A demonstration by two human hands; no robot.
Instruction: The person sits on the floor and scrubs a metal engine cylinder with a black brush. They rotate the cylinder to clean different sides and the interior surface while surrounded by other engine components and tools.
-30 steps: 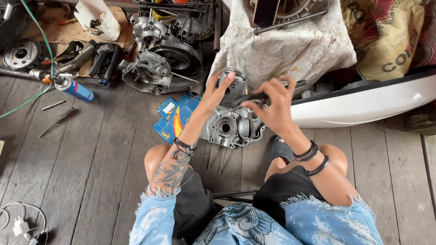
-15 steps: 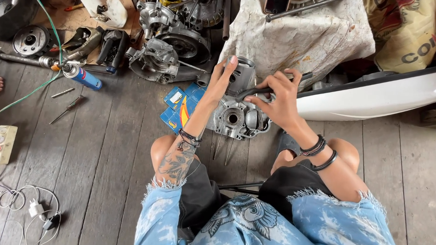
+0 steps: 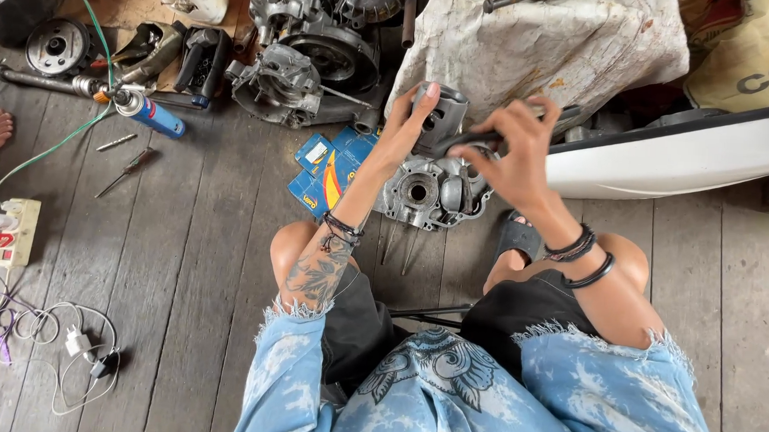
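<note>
A grey metal cylinder [image 3: 441,115] is gripped by the left hand [image 3: 403,132] above the engine crankcase [image 3: 433,192] on the plank floor [image 3: 166,258]. A dark-handled tool [image 3: 474,140] is clasped by the right hand [image 3: 517,157], touching the cylinder's right side.

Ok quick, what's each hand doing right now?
Left hand: gripping the grey metal cylinder.
Right hand: closed on a dark-handled tool.

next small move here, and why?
Probably keep the left hand steadying the piston while the right hand works the dark-handled tool at it. The tool's tip already sits against the piston, above the engine case; exactly where they meet is hidden by the fingers.
</note>
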